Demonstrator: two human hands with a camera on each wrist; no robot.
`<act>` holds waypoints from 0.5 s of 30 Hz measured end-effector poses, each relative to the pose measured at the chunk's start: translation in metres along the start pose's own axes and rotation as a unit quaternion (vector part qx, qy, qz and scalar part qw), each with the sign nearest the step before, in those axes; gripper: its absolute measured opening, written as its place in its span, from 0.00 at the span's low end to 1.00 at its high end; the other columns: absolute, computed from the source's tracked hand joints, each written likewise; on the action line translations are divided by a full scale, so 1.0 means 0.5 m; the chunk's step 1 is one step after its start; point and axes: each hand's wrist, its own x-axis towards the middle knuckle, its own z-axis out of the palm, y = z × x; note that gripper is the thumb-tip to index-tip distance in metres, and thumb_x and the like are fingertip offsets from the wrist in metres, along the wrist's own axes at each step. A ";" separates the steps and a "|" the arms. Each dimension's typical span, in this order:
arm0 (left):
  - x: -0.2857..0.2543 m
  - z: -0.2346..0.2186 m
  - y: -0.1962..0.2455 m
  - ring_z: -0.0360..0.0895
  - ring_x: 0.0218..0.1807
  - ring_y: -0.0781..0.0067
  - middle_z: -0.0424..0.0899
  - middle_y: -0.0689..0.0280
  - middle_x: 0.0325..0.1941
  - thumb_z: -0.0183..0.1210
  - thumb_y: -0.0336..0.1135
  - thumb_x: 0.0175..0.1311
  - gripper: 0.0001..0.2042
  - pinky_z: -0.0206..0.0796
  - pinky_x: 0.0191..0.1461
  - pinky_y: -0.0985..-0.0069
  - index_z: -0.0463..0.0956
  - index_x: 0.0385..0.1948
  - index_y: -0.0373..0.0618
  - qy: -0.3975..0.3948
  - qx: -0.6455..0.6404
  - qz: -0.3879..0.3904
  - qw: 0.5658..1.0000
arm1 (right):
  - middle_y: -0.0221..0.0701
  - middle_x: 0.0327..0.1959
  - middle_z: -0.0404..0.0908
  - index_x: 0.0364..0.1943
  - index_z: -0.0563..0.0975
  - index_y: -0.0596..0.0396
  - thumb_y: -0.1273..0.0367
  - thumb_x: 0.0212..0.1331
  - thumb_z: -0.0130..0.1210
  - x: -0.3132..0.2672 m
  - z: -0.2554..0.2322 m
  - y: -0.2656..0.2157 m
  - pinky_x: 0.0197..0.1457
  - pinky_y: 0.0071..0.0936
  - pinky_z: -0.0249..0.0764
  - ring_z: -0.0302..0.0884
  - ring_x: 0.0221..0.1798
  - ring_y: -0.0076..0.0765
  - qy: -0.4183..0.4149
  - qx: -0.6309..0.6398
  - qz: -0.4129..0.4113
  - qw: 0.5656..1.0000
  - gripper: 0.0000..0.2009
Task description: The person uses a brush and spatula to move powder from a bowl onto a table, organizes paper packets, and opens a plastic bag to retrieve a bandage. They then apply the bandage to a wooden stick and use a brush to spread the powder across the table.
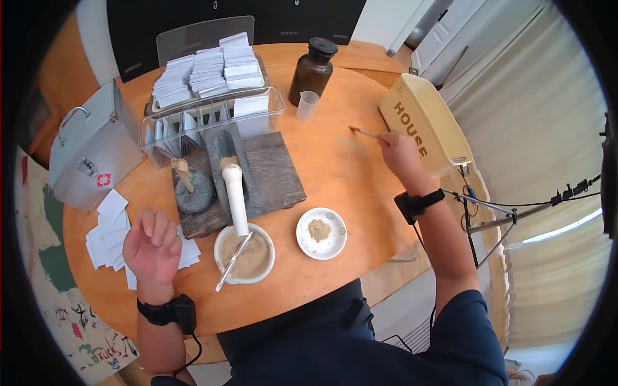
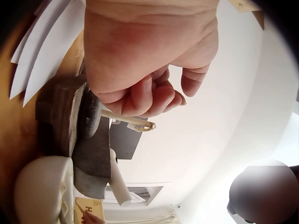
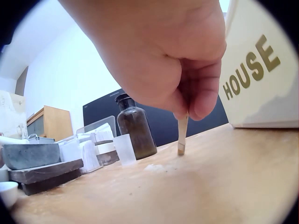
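Observation:
My right hand (image 1: 404,156) pinches a small brush (image 3: 182,133), slim and pale with a brownish tip, held low over the table beside the cream bin. A whitish powder smear (image 3: 156,167) lies on the wood near that tip. My left hand (image 1: 153,246) hangs palm up, fingers loosely curled and holding nothing, above white paper slips (image 1: 108,235). Right of it, a white mortar (image 1: 270,264) contains tan powder, with a white pestle (image 1: 235,199) and a metal spoon (image 1: 233,264) leaning in it. A small white dish (image 1: 335,248) contains a little heap of tan powder (image 1: 318,230).
A dark wooden board (image 1: 277,170) bears a stone grinding trough (image 1: 241,157) and a round stone (image 1: 195,195) with a handle. Behind stand bins of white packets (image 1: 206,67), a brown jar (image 1: 312,74) and a plastic cup (image 1: 307,106). A metal case (image 1: 96,148) stands left, the cream bin (image 1: 412,109) right.

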 end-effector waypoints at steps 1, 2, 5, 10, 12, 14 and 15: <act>0.000 0.000 0.000 0.58 0.24 0.77 0.63 0.67 0.26 0.46 0.39 0.71 0.11 0.53 0.27 0.78 0.62 0.28 0.45 0.000 0.002 0.002 1.000 | 0.43 0.27 0.79 0.28 0.81 0.58 0.73 0.54 0.54 -0.009 -0.003 0.004 0.36 0.42 0.74 0.78 0.33 0.51 0.001 -0.001 -0.001 1.000 0.05; -0.001 0.000 0.000 0.58 0.24 0.77 0.63 0.67 0.26 0.46 0.39 0.71 0.11 0.53 0.27 0.78 0.62 0.28 0.45 0.001 0.002 0.005 1.000 | 0.43 0.26 0.79 0.28 0.81 0.58 0.73 0.54 0.54 -0.025 -0.014 -0.006 0.36 0.42 0.74 0.78 0.32 0.50 -0.022 0.000 -0.012 1.000 0.05; -0.006 0.001 0.002 0.58 0.24 0.77 0.63 0.67 0.26 0.46 0.39 0.71 0.11 0.52 0.26 0.79 0.62 0.28 0.45 0.012 -0.001 0.011 1.000 | 0.43 0.25 0.78 0.27 0.81 0.58 0.72 0.54 0.56 -0.046 -0.023 -0.003 0.35 0.42 0.74 0.78 0.31 0.50 0.009 0.023 -0.073 0.997 0.05; 0.000 -0.001 -0.003 0.59 0.25 0.76 0.64 0.66 0.26 0.48 0.39 0.70 0.11 0.53 0.27 0.79 0.63 0.29 0.44 -0.006 -0.001 0.000 1.000 | 0.42 0.24 0.79 0.23 0.79 0.57 0.70 0.55 0.54 -0.064 -0.010 0.036 0.34 0.43 0.73 0.78 0.30 0.51 0.027 -0.028 -0.009 0.999 0.07; 0.004 -0.001 -0.005 0.59 0.25 0.76 0.63 0.66 0.26 0.47 0.39 0.70 0.11 0.53 0.26 0.79 0.62 0.29 0.44 -0.008 -0.002 -0.001 1.000 | 0.43 0.24 0.79 0.22 0.78 0.57 0.71 0.54 0.52 -0.069 -0.015 0.017 0.34 0.43 0.74 0.78 0.29 0.53 -0.019 0.013 -0.015 1.000 0.07; -0.005 -0.001 0.001 0.58 0.24 0.76 0.63 0.67 0.26 0.46 0.39 0.71 0.11 0.52 0.26 0.78 0.61 0.28 0.45 0.003 0.000 0.007 1.000 | 0.43 0.24 0.79 0.22 0.78 0.57 0.71 0.55 0.52 -0.072 -0.021 0.014 0.34 0.44 0.74 0.78 0.30 0.53 0.000 0.008 -0.012 1.000 0.07; -0.004 0.000 0.001 0.58 0.24 0.76 0.63 0.67 0.26 0.46 0.39 0.71 0.11 0.52 0.26 0.78 0.62 0.29 0.45 0.005 -0.003 0.007 1.000 | 0.44 0.24 0.79 0.22 0.78 0.57 0.71 0.55 0.52 -0.070 -0.024 0.015 0.35 0.44 0.74 0.78 0.30 0.53 0.021 -0.001 0.001 1.000 0.08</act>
